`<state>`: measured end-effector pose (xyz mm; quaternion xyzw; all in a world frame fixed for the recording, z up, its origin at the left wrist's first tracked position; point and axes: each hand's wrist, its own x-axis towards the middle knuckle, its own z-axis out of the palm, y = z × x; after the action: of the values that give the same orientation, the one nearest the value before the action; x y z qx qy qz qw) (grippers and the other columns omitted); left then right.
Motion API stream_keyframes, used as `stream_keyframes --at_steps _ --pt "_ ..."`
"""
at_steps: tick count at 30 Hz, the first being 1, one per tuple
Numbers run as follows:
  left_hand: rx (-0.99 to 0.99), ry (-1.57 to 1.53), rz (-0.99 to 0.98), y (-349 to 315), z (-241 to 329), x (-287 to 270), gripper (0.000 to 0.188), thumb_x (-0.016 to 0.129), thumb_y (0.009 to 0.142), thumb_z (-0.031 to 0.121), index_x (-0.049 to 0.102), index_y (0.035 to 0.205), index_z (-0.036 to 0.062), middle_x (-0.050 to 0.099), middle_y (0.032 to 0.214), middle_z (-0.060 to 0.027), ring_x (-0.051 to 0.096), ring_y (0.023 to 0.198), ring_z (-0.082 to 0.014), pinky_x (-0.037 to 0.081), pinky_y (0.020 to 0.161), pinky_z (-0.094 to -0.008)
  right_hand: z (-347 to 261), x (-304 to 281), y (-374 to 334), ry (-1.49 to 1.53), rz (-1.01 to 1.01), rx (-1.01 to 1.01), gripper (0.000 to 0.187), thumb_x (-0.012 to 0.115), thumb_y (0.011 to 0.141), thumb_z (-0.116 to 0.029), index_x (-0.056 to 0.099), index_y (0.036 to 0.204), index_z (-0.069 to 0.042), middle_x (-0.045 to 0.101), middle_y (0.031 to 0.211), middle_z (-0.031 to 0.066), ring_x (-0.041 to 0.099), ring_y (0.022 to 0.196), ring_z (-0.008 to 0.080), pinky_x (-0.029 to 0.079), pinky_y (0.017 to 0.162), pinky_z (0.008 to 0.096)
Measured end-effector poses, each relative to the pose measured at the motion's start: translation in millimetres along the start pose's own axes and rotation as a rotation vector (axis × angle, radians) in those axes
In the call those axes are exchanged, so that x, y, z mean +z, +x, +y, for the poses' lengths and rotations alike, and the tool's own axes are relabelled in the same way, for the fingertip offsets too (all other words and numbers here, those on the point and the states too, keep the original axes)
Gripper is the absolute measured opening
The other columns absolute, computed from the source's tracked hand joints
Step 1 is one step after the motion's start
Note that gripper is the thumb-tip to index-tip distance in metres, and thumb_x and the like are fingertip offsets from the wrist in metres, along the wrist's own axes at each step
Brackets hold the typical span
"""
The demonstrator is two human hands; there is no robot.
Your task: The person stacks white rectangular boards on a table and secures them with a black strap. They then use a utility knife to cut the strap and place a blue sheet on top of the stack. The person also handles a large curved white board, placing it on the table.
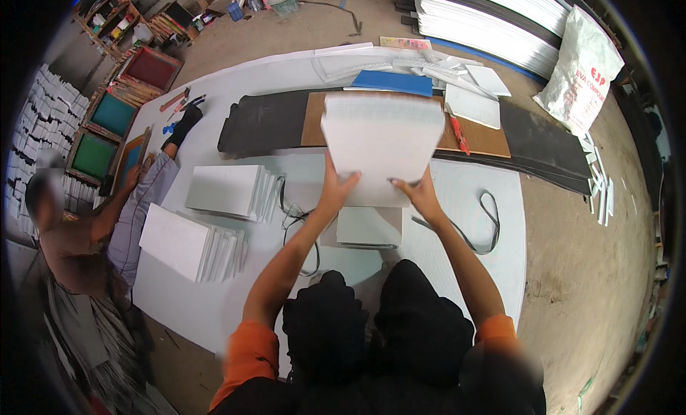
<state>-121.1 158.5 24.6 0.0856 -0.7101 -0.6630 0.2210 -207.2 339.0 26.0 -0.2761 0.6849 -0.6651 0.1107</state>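
A thick stack of white sheets (382, 147) is held up in front of me between both hands. My left hand (337, 185) grips its near left edge, thumb on top. Its near right edge is in my right hand (420, 195), thumb also on top. Most of my fingers are hidden behind the stack. Just below it, close to my legs, lies a smaller stack of white sheets (369, 228). To the left are two more piles of white sheets (221, 188), (177, 242), their layers slightly fanned. Dark straps (493, 222) lie looped on both sides.
Beyond the stack lie a brown board (312, 122), a black mat (261, 122), a red cutter (458, 134), a blue sheet (391, 82) and white offcuts (446, 65). Another person (78, 233) sits at the left beside framed screens (96, 154). A white sack (580, 72) stands far right.
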Motion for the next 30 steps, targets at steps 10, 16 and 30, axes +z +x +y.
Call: stream_keyframes --at_steps 10,16,30 --pt "-0.349 0.133 -0.138 13 15 -8 0.061 0.064 0.07 0.031 0.04 0.116 -0.0025 0.05 0.108 -0.0163 0.048 0.099 -0.022 0.041 0.08 -0.0311 22 24 15 0.086 0.139 0.554 0.061 0.066 0.068 -0.035 0.046 0.101 0.012 0.056 0.094 0.0199 0.057 0.083 0.023 0.046 0.07 0.0301" --pt "-0.415 0.254 -0.024 -8 -23 -8 0.06 0.065 0.07 0.027 0.04 0.117 -0.0009 0.045 0.113 -0.0193 0.047 0.101 -0.0223 0.037 0.085 -0.0307 16 28 -1 -0.283 0.128 0.573 0.071 0.066 0.066 -0.037 0.038 0.111 0.011 0.045 0.104 0.0257 0.044 0.099 0.0336 0.038 0.083 0.0389" --pt "-0.267 0.206 0.231 -29 -51 -45 0.066 0.051 0.081 0.026 0.017 0.129 -0.0033 0.03 0.128 -0.02 0.029 0.119 -0.0246 0.023 0.097 -0.0311 20 52 24 -0.819 0.254 -0.011 0.077 0.062 0.071 -0.029 0.019 0.127 0.001 0.028 0.118 0.027 0.031 0.108 0.0388 0.031 0.089 0.0443"
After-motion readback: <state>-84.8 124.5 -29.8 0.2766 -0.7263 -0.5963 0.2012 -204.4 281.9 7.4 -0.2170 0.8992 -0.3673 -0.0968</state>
